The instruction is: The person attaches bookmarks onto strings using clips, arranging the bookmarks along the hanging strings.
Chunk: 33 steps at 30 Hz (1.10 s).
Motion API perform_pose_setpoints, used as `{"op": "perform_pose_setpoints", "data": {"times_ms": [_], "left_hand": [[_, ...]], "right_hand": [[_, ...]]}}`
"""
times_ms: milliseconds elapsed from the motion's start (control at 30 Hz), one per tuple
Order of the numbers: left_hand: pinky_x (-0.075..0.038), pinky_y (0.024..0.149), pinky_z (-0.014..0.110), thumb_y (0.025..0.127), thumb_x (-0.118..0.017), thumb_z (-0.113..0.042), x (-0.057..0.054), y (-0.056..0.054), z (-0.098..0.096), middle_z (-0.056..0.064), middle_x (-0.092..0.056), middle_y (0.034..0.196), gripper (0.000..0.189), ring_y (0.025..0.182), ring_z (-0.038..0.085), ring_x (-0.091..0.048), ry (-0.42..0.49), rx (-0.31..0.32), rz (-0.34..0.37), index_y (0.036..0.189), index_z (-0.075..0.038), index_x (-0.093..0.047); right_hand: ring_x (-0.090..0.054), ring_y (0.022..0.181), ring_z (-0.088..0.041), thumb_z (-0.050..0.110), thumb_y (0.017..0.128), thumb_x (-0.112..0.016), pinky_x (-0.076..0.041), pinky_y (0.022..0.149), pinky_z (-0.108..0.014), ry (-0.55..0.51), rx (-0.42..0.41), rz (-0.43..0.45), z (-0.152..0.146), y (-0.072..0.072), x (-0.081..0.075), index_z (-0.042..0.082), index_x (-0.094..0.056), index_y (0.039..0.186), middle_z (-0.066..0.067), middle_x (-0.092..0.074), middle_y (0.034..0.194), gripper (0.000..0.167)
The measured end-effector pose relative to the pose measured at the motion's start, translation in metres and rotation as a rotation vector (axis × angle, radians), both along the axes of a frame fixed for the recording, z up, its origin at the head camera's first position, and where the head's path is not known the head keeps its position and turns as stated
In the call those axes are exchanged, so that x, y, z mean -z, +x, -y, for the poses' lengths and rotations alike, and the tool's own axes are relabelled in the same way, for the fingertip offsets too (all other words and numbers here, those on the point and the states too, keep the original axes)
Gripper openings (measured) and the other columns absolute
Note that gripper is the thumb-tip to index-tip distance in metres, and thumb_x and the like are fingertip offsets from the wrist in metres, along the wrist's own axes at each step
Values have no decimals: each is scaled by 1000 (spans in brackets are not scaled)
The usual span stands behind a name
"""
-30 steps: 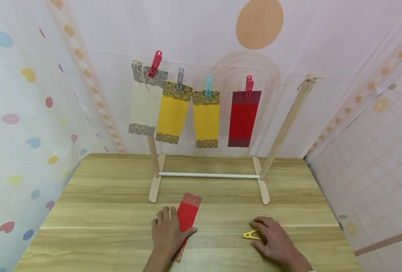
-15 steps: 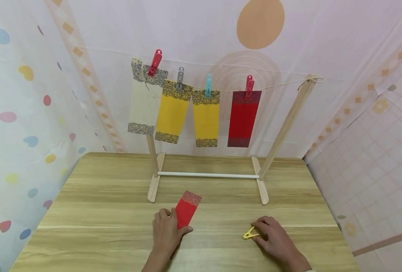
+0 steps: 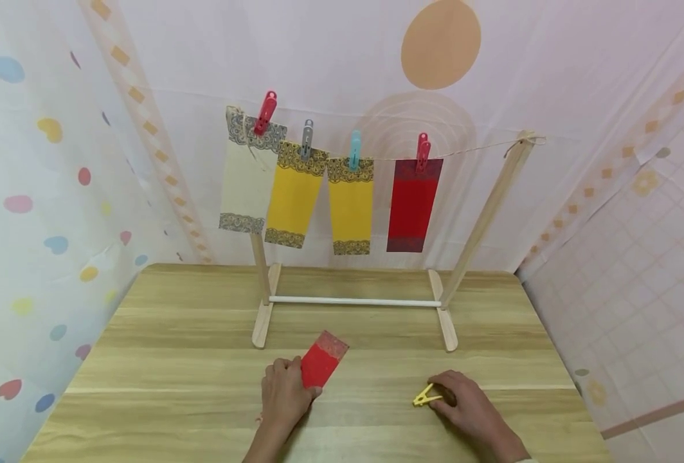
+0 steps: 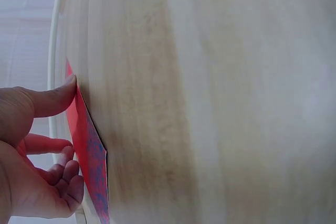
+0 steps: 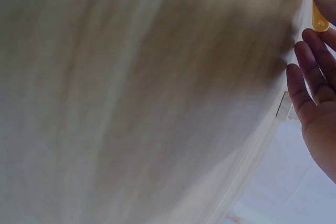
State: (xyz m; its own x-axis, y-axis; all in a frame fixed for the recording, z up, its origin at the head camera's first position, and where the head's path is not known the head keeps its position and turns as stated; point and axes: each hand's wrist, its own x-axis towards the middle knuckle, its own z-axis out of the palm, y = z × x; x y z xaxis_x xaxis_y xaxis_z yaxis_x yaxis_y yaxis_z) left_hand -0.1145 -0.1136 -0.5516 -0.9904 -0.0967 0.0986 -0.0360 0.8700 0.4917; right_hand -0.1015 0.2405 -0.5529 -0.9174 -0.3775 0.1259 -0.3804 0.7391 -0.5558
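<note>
My left hand (image 3: 284, 395) grips a red paper card (image 3: 321, 365) with a patterned end band, which slants up and to the right over the table. In the left wrist view the thumb (image 4: 55, 99) lies on one edge of the card (image 4: 84, 127), with the fingers at its other side. At the right, my right hand (image 3: 470, 405) pinches a yellow clothespin (image 3: 425, 398) by its handle ends, low over the wood. Only part of the clothespin (image 5: 319, 3) shows at the corner of the right wrist view.
Behind the hands stands a wooden rack with a white crossbar (image 3: 353, 301) and a string. Clothespins hold a white card (image 3: 246, 180), two yellow cards (image 3: 351, 209) and a red card (image 3: 414, 212) on it. Patterned curtains surround the wooden table (image 3: 191, 360).
The left fingers have gathered the red card, whose lower end is now hidden, and it tilts further right. The yellow clothespin has turned in the right fingers, its handles now between thumb and fingers.
</note>
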Motion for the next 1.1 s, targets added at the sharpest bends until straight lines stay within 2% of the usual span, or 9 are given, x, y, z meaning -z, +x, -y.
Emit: {"op": "perform_pose_setpoints", "data": {"times_ms": [133,233,567,767,933,1100], "left_hand": [[-43,76,52,67,-95,-18,0,0,-2,20,-58,97,61,92,38,-54,17,5,-2,114,9,-67],[-42,77,52,67,-95,-16,1,-1,-3,20,-56,100,58,94,38,-53,26,1,5,112,9,-67],[-44,78,52,65,-95,-14,-2,-4,-3,22,-57,98,60,92,38,-53,17,6,11,111,10,-66],[-43,79,52,64,-96,-13,-1,-3,-3,22,-56,99,62,93,39,-51,29,11,5,112,10,-65],[-43,81,53,64,-96,-10,0,-3,-5,23,-54,106,68,98,40,-52,47,8,4,120,10,-62],[-45,76,51,64,-95,-9,0,-3,-7,21,-57,105,71,93,37,-55,16,10,-4,124,2,-58]], "right_hand": [[-64,91,-8,17,88,-79,-54,76,-27,-94,34,85,2,-1,-4,2,-70,118,3,-70,104,34],[-66,91,-10,16,88,-79,-55,76,-27,-157,68,111,4,0,-5,-1,-69,119,-1,-71,104,37],[-67,91,-14,17,87,-81,-56,75,-27,-245,65,127,8,1,-6,-4,-69,118,-4,-72,103,39],[-69,90,-16,10,85,-81,-57,76,-26,-282,72,106,9,0,-3,-7,-67,119,-8,-72,102,40],[-71,91,-21,7,83,-82,-58,78,-27,-320,147,77,13,0,-3,-9,-68,116,-13,-73,103,39],[-69,90,-16,7,85,-80,-57,78,-26,-402,271,89,18,-2,-8,-4,-71,116,-7,-72,102,34]]}}
